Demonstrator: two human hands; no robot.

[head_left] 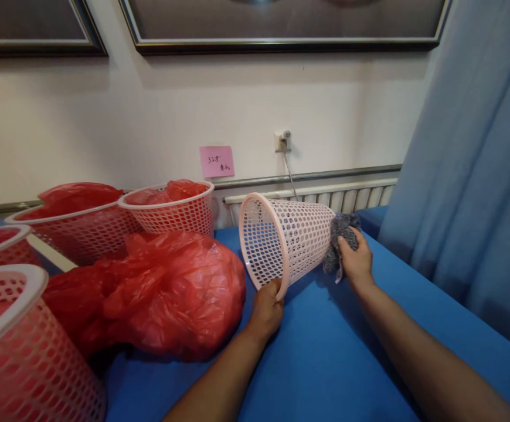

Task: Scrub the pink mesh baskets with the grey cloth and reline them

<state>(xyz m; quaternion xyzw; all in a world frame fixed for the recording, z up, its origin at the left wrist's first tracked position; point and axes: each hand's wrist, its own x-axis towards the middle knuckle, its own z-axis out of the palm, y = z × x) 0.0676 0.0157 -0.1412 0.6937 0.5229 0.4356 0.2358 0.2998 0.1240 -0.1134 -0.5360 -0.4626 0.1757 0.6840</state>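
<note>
A pale pink perforated wastebasket (308, 231) lies tipped on its side, its open mouth facing left. My left hand (267, 309) grips the lower part of its rim, fingers curled around the edge. At the basket's base, my right hand (357, 258) is closed on a grey cloth (341, 237) pressed against the bottom end. Just left of the basket, a full-looking red plastic bag (184, 293) rests on the blue surface (312, 363); its contents are hidden.
Several perforated baskets lined with red bags stand at left, including a near one (30, 363) and a far one (171, 218). Behind are a radiator (360, 196), a plugged socket (282, 142) and a pink note (217, 161). A blue curtain (470, 158) hangs at right.
</note>
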